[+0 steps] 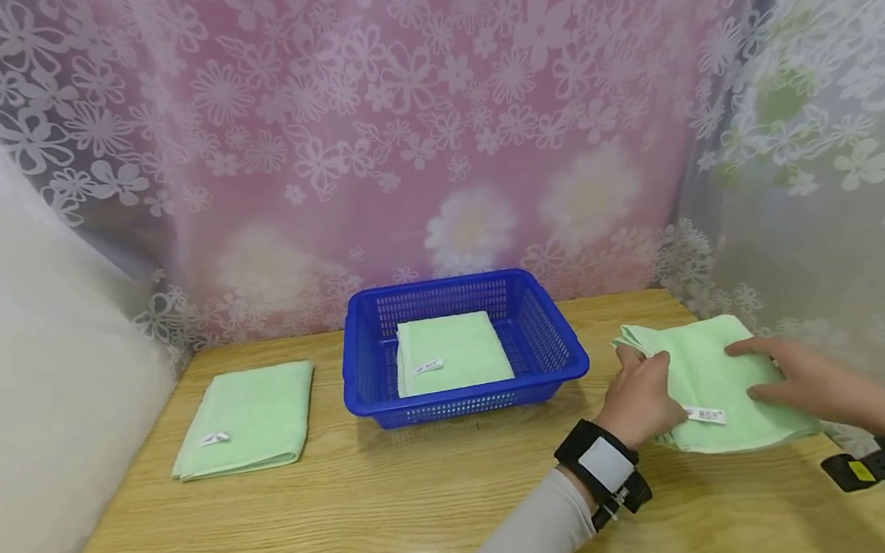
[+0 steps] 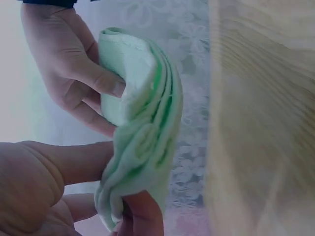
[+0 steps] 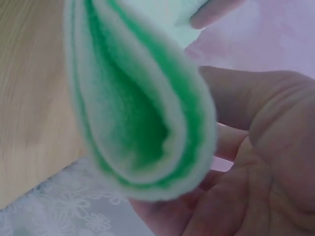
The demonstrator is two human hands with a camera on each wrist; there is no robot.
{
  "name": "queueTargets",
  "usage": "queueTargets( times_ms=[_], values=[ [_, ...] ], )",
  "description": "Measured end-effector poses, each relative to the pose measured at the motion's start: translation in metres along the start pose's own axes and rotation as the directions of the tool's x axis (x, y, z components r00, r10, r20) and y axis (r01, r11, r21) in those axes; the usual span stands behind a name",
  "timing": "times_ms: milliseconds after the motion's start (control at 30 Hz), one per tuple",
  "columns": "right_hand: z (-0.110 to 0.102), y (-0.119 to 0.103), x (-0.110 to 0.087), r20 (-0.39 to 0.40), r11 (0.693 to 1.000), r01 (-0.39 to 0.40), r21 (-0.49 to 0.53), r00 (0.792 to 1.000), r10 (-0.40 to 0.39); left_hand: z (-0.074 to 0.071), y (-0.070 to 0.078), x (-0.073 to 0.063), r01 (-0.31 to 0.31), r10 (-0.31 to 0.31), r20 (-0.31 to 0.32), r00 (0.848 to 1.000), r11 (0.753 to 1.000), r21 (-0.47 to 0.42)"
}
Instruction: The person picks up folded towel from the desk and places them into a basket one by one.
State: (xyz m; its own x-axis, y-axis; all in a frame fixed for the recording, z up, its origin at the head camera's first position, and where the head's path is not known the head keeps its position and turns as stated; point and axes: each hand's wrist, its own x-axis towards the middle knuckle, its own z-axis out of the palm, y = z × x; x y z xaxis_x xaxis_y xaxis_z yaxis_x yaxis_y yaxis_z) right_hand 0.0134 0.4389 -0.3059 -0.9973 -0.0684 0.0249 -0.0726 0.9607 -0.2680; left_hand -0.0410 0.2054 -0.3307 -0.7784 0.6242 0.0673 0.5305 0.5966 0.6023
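A folded light-green towel (image 1: 710,371) with a white label is held between both hands at the table's right end. My left hand (image 1: 639,396) pinches its left edge; in the left wrist view the thumb (image 2: 83,160) lies on one side and fingers curl around the other. At the towel's right part is my right hand (image 1: 801,379), gripping it with thumb and fingers. The right wrist view shows the layered fold of the towel (image 3: 142,113) looping open beside the right hand (image 3: 275,147). Some fingertips are hidden behind the cloth.
A blue plastic basket (image 1: 464,401) stands mid-table toward the back, with a folded green towel (image 1: 454,351) inside. Another folded green towel (image 1: 250,416) lies on the wooden table (image 1: 312,517) at left. Floral curtains (image 1: 435,143) hang behind and at the right.
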Motion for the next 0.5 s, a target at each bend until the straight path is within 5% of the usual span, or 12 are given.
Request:
queueTargets(
  times_ms=[267, 500],
  values=[
    [-0.005, -0.037, 0.015, 0.002, 0.998, 0.055, 0.003, 0.998, -0.055, -0.053, -0.019, -0.024, 0.052, -0.052, 0.005, 0.999, 0.999, 0.005],
    [-0.001, -0.1, 0.03, 0.005, 0.985, 0.11, 0.131, 0.994, -0.112, -0.112, -0.059, -0.06, 0.065, -0.065, 0.007, 0.998, 0.998, 0.023]
  ],
)
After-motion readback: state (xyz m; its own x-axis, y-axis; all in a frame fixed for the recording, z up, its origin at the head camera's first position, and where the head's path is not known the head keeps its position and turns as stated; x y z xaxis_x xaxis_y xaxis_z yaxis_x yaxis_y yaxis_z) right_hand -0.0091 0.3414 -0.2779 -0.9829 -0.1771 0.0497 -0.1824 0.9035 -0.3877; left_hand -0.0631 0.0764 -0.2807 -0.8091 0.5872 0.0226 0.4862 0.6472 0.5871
